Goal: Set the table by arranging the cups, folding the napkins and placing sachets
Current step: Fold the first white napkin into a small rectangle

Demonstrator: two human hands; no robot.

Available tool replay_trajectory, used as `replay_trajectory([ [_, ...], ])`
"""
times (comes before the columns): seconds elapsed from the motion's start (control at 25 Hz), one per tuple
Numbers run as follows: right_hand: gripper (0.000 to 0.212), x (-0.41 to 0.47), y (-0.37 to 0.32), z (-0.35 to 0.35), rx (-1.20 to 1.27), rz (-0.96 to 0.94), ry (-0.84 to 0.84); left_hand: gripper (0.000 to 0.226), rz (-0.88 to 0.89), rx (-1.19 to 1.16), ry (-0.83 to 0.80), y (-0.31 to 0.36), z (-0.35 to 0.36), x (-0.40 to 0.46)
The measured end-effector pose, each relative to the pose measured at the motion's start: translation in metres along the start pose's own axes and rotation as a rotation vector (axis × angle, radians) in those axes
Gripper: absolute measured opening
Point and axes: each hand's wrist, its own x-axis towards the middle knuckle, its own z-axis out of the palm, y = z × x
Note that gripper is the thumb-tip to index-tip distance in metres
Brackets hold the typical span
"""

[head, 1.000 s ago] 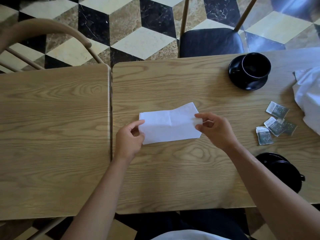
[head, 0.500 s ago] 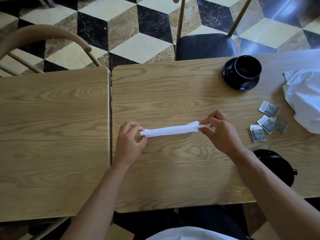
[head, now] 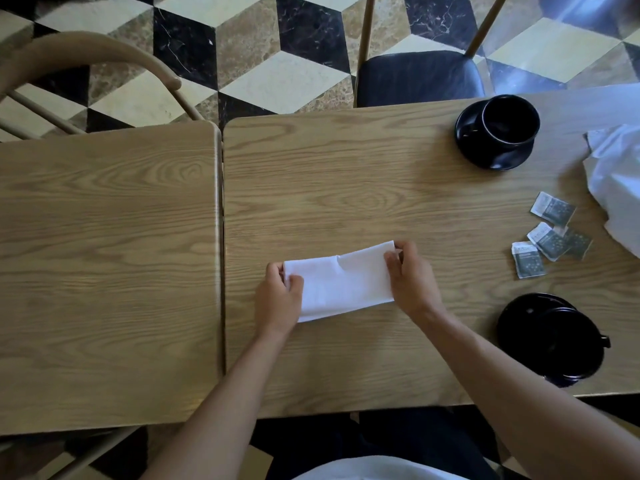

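Observation:
A white napkin [head: 343, 282] lies folded into a long rectangle on the right wooden table [head: 363, 174]. My left hand [head: 278, 297] pinches its left end and my right hand [head: 410, 280] pinches its right end. A black cup [head: 510, 121] stands on a black saucer [head: 485, 154] at the far right. A second black cup on a saucer [head: 554, 337] sits near the table's front right corner. Several dark sachets [head: 550, 233] lie scattered between the two cups.
A pile of white cloth [head: 620, 181] lies at the right edge. A second wooden table [head: 104, 254] adjoins on the left. A dark-seated chair [head: 419, 77] stands behind the right table, a curved wooden chair [head: 86, 53] behind the left one.
The napkin was lifted edge-on and folded toward me. It now lies flat again as a narrower rectangle, closer to the front edge, with both hands still on its ends.

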Motion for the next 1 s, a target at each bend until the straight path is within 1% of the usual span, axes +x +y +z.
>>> replay_trajectory([
  [0.04, 0.027, 0.0, 0.006, 0.003, -0.06, -0.011, 0.017, 0.012, 0.04, 0.073, 0.034, -0.005, 0.004, -0.003],
  [0.12, 0.03, -0.001, 0.012, 0.008, -0.169, -0.024, 0.051, 0.027, 0.099, 0.175, 0.071, -0.01, 0.008, -0.005],
  [0.2, 0.037, -0.004, 0.011, 0.011, -0.28, -0.042, 0.071, 0.047, 0.135, 0.218, 0.042, -0.011, 0.009, -0.011],
  [0.28, 0.043, -0.01, 0.01, 0.01, -0.342, -0.099, 0.13, 0.055, 0.236, 0.284, 0.041, -0.014, 0.008, -0.02],
  [0.32, 0.045, -0.013, 0.011, 0.007, -0.33, -0.146, 0.168, 0.054, 0.318, 0.328, 0.067, -0.017, 0.007, -0.024],
  [0.4, 0.042, -0.019, 0.017, 0.0, -0.289, -0.252, 0.186, 0.041, 0.494, 0.406, 0.116, -0.026, 0.004, -0.03],
  [0.48, 0.036, -0.024, 0.026, -0.009, -0.307, -0.394, 0.081, 0.022, 0.699, 0.464, 0.09, -0.036, -0.001, -0.034],
  [0.52, 0.037, -0.026, 0.03, -0.012, -0.337, -0.45, 0.003, 0.018, 0.796, 0.494, 0.049, -0.041, -0.005, -0.035],
  [0.56, 0.042, -0.027, 0.032, -0.015, -0.373, -0.485, -0.065, 0.018, 0.865, 0.531, 0.002, -0.046, -0.009, -0.034],
  [0.64, 0.053, -0.026, 0.035, -0.019, -0.435, -0.505, -0.14, 0.027, 0.901, 0.611, -0.062, -0.052, -0.019, -0.033],
  [0.72, 0.054, -0.023, 0.035, -0.023, -0.431, -0.497, -0.153, 0.032, 0.888, 0.648, -0.074, -0.054, -0.025, -0.029],
  [0.88, 0.035, -0.021, 0.032, -0.032, -0.381, -0.552, -0.125, 0.028, 0.935, 0.634, -0.116, -0.056, -0.027, -0.025],
  [1.0, 0.027, -0.021, 0.032, -0.036, -0.382, -0.574, -0.047, 0.021, 0.978, 0.576, -0.087, -0.056, -0.026, -0.028],
])
